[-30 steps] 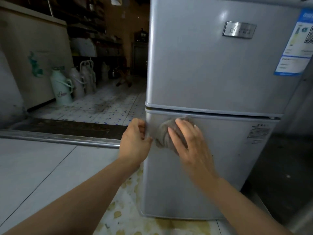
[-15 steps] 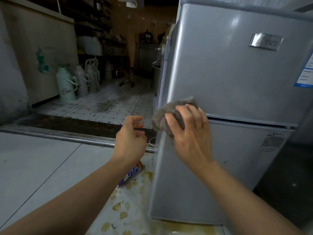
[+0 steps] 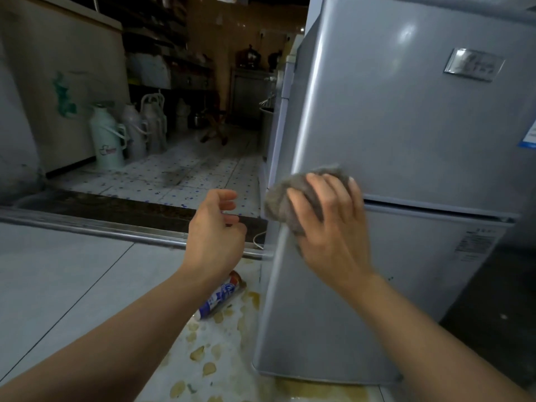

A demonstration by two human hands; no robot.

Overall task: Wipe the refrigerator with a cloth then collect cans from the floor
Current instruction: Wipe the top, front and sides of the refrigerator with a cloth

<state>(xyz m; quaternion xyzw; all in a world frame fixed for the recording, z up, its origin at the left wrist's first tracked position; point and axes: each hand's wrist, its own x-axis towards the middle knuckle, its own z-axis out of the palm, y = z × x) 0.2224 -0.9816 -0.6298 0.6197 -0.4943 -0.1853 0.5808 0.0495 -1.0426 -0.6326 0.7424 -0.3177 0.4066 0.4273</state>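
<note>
Cloth [image 3: 301,188] clamped in your right hand [image 3: 327,230], pressed on the refrigerator [image 3: 406,134] front's left edge at the door seam.
Left hand [image 3: 216,230] loose, holding nothing. Can [image 3: 222,295] on floor at 7 o'clock of fridge, half hidden by your forearm; yellow spill [image 3: 203,352] could slip you. Other cans unseen.

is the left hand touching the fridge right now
Apart. In the head view the left hand hangs half-curled with floor showing between its fingers and the refrigerator edge; only the right hand presses the cloth there.
</note>
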